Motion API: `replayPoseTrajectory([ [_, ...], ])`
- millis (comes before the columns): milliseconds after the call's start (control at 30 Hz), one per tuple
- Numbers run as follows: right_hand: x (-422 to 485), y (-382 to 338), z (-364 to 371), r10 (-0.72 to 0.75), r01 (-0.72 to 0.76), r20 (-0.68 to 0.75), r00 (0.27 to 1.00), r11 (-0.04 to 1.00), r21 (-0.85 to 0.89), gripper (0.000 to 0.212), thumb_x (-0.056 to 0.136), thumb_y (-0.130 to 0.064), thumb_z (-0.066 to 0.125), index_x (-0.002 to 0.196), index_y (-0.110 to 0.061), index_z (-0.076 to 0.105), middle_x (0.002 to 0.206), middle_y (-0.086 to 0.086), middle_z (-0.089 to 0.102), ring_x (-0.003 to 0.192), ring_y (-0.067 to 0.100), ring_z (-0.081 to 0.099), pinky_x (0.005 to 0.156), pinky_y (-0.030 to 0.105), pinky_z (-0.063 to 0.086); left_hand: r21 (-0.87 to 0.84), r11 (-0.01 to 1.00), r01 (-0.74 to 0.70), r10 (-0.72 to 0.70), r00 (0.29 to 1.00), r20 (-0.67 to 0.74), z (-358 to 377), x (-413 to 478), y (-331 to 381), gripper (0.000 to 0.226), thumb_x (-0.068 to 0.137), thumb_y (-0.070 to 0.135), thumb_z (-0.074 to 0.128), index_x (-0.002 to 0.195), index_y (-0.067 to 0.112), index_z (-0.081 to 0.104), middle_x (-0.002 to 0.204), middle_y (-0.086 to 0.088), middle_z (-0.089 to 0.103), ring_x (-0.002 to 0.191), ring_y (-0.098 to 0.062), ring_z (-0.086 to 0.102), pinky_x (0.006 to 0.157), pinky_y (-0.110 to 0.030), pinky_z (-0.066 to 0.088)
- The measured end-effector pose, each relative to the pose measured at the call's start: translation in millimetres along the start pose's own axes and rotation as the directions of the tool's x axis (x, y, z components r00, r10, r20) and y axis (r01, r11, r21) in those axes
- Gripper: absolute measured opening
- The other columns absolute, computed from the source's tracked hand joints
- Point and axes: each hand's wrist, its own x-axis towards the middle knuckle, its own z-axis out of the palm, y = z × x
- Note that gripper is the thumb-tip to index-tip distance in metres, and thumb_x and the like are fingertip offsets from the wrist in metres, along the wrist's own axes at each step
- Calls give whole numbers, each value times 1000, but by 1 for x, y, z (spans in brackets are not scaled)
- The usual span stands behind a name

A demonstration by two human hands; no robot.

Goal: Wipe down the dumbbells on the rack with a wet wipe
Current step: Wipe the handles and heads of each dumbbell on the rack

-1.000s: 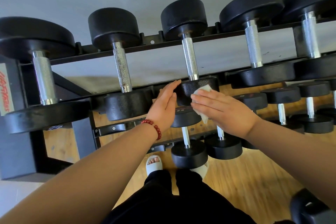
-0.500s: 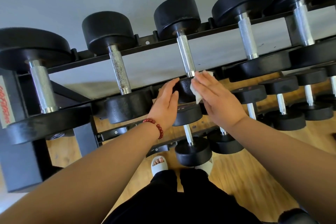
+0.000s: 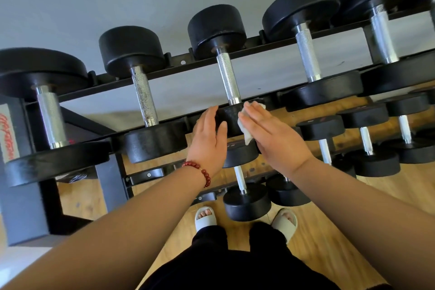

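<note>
While both forearms reach forward from the bottom of the view, the two hands close in on the near head of the middle dumbbell [image 3: 227,77], which lies across the top tier of the rack [image 3: 179,65] with its knurled handle pointing away from the person. The left hand [image 3: 207,141] stands on edge, fingers straight and together, its palm flat against the left side of that black head; its grip is wide and holds nothing. A red bead bracelet [image 3: 202,170] circles the left wrist. The right hand [image 3: 277,141] is angled in from the right, fingers likewise straight and together, and presses a crumpled white wet wipe [image 3: 246,134] against the front and right side of the same head. The wipe is pinned under the flat fingers, not pinched, with one corner showing above the fingertips and a fold hanging below the palm.
</note>
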Motion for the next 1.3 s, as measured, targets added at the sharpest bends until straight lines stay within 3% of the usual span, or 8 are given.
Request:
replayPoseTrajectory([
  [67,-5,10,-5,-41,40,41,998,999,9,97,58,14,81,142,-5,37,147,19,45,133,35,46,89,47,56,96,995,-41,46,998,-46,7,-4,9,51,104,30,35,152,19,22,159,2,19,146,-11,13,116,-24,12],
  [167,-20,28,-18,-87,90,45,995,995,-48,90,58,11,81,140,-4,47,143,18,49,131,35,48,92,44,51,222,966,-133,157,983,-91,19,-7,22,49,103,24,40,150,14,30,158,-2,24,146,-18,15,120,-32,14],
  [333,-36,65,-43,-173,169,-30,984,981,-98,59,79,1,66,137,-4,52,139,16,54,131,34,49,106,42,38,458,866,-202,289,949,-129,44,-8,49,51,99,32,32,143,10,42,150,-9,39,142,-27,30,117,-40,20],
  [433,-37,86,-60,-218,209,-71,973,972,-108,48,89,-11,44,134,-3,55,136,16,57,129,33,51,107,41,37,453,877,-159,266,946,-183,62,-7,69,48,99,29,35,142,10,44,149,-8,42,142,-26,30,117,-39,15],
  [600,-39,113,-80,-235,219,-127,964,967,-127,48,89,-10,38,132,-3,58,133,17,59,127,34,53,106,42,34,440,890,-121,242,942,-232,82,-2,95,53,97,35,29,141,10,46,147,-7,45,141,-27,33,118,-39,18],
  [833,-28,129,-91,-205,188,-169,964,976,-112,44,93,-11,40,134,-4,55,136,16,56,131,33,49,108,45,39,439,881,-174,273,947,-171,87,24,115,55,97,36,26,138,8,49,140,-9,51,135,-29,40,112,-51,34],
  [1133,-1,156,-95,-167,132,-201,965,976,-176,41,92,-6,45,131,-1,57,134,18,58,128,35,52,101,45,45,440,866,-235,298,951,-79,74,72,117,51,99,33,27,141,11,46,144,-6,47,139,-26,36,117,-44,27],
  [1300,12,167,-94,-114,87,-157,981,982,-169,56,77,1,75,130,-2,58,134,19,58,127,36,53,98,47,46,429,870,-244,295,954,-54,78,85,124,50,98,30,30,142,12,45,146,-6,46,140,-25,33,118,-44,26],
])
